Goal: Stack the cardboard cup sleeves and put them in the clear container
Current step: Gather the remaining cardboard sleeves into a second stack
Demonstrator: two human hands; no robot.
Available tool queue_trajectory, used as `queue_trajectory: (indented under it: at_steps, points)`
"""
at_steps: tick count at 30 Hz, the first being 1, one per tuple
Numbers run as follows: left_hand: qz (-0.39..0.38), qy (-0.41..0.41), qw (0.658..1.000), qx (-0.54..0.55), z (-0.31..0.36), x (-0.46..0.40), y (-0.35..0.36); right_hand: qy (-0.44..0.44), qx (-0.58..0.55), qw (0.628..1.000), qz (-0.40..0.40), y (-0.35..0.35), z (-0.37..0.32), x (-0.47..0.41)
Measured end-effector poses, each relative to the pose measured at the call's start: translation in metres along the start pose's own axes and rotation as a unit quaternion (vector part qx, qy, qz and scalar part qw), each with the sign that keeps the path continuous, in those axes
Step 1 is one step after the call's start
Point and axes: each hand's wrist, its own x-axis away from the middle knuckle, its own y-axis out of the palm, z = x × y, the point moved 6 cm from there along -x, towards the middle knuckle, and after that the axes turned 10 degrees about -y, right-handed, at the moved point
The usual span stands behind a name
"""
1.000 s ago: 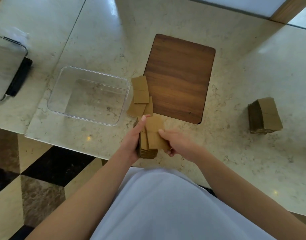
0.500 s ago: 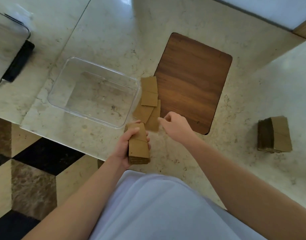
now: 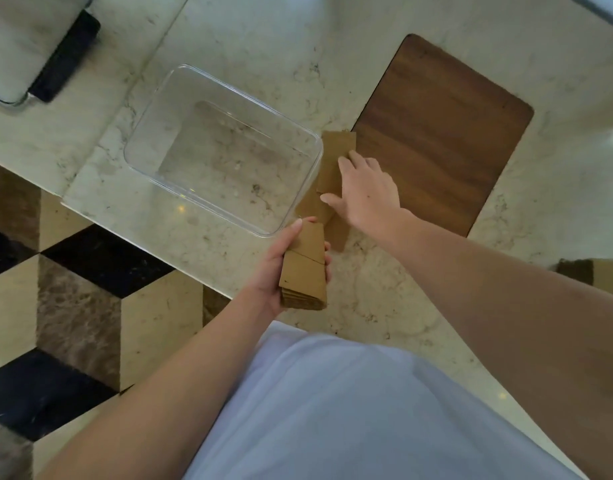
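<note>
The rectangular clear plastic container point(image 3: 225, 150) on the marble counter holds nothing, so stacking is only partly done. The left hand point(image 3: 281, 268) clamps curled fingers around a squared stack of flat brown cardboard sleeves point(image 3: 305, 271). The right hand point(image 3: 364, 192), fingers straight and slightly apart, touches loose brown sleeves point(image 3: 333, 161) lying just beside the container. A second stack point(image 3: 596, 275) waits well apart.

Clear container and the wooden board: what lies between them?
Loose cardboard sleeves on the marble counter, with the right hand on them, in the head view.
</note>
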Motion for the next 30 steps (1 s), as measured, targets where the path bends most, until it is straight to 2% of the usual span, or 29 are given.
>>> queue_trajectory:
  at_steps: [3,7,11,21,23,26,28,30]
  points:
    - [0.002,-0.002,1.000,0.001,0.001,-0.002,-0.001,-0.021,0.083,0.996,0.026,-0.003,-0.002,-0.003]
    - [0.015,0.003,1.000,-0.021,0.004,-0.004,-0.003,-0.072,0.148,0.986,-0.009,-0.008,-0.012,-0.010]
    - [0.025,0.003,0.999,-0.027,0.005,-0.004,-0.004,-0.084,0.144,0.986,-0.022,-0.017,-0.012,-0.007]
    - [0.049,0.006,0.998,-0.041,0.003,0.001,0.003,-0.092,0.088,0.991,0.029,-0.017,-0.004,0.009]
    - [0.050,0.008,0.998,-0.042,0.002,0.003,0.003,-0.061,0.065,0.995,0.053,-0.026,0.002,0.016]
    - [0.058,0.011,0.997,-0.045,0.000,0.004,0.005,0.050,-0.081,0.984,0.148,-0.047,0.023,0.040]
    - [0.067,0.010,0.997,-0.047,0.000,0.003,0.009,0.111,-0.240,0.944,0.194,-0.056,0.037,0.061]
    - [0.073,0.012,0.996,-0.054,-0.002,0.003,0.013,0.147,-0.426,0.878,0.161,-0.049,0.043,0.082]
